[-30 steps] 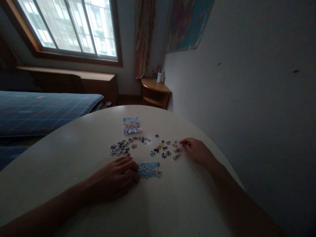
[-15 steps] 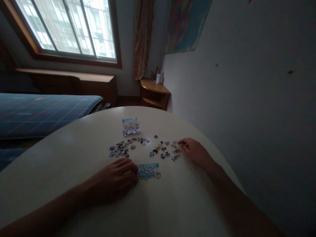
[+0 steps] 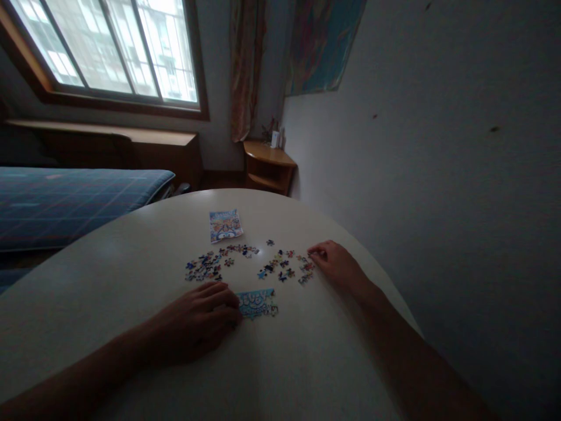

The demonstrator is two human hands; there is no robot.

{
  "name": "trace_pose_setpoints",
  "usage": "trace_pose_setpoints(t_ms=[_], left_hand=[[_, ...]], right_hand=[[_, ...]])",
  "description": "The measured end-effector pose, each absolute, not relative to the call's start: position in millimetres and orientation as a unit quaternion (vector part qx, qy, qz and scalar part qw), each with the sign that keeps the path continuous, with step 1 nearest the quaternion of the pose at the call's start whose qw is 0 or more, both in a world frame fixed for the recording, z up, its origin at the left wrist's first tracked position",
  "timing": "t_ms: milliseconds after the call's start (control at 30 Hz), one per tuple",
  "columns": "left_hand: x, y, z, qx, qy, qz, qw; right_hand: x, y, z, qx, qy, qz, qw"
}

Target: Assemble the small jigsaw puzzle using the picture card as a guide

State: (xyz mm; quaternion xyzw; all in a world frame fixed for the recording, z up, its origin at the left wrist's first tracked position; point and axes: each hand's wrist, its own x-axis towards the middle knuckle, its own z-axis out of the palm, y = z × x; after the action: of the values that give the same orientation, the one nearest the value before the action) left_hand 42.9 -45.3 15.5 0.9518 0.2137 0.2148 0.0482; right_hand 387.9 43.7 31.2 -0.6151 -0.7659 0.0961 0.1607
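Observation:
A partly joined strip of jigsaw puzzle [image 3: 258, 303], light blue with big pale lettering, lies flat on the white table [image 3: 302, 374]. My left hand [image 3: 210, 313] rests at its left end, fingers loosely bent and touching it, covering that edge. On the right, my right hand [image 3: 335, 262] has thumb and forefinger pinched at the outer side of a loose group of puzzle pieces [image 3: 287, 273]. A small puzzle piece seems to be between those fingertips, mostly hidden. Another heap of puzzle pieces [image 3: 204, 267] spreads beyond my left hand.
A printed picture packet [image 3: 225, 225] lies behind the pieces. One single piece [image 3: 270, 242] sits apart near it. Past the round table edge are a bed with a plaid mattress [image 3: 79, 202] on the left and a wooden corner stand [image 3: 269, 153]. A wall [image 3: 416, 175] runs along the right.
The view has turned slightly right, so everything sits a little further left. My right fingertips have drawn together at the pieces. My left hand stays at the joined strip.

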Motion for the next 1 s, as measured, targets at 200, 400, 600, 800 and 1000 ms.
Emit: trace_pose_setpoints(t_ms=[200, 400, 600, 800, 1000], left_hand=[[45, -45, 18, 0.949, 0.212, 0.226, 0.050], [45, -45, 19, 0.950, 0.215, 0.217, 0.056], [44, -44, 20, 0.952, 0.215, 0.213, 0.053], [45, -46, 24, 0.951, 0.217, 0.214, 0.047], [45, -46, 23, 0.951, 0.219, 0.213, 0.046]], right_hand=[[396, 47, 34, -0.610, -0.772, 0.115, 0.139], [397, 42, 36, -0.589, -0.768, 0.183, 0.171], [374, 33, 45, -0.577, -0.739, 0.251, 0.241], [343, 15, 49, -0.513, -0.677, 0.421, 0.320], [333, 10, 40, -0.484, -0.667, 0.470, 0.315]])
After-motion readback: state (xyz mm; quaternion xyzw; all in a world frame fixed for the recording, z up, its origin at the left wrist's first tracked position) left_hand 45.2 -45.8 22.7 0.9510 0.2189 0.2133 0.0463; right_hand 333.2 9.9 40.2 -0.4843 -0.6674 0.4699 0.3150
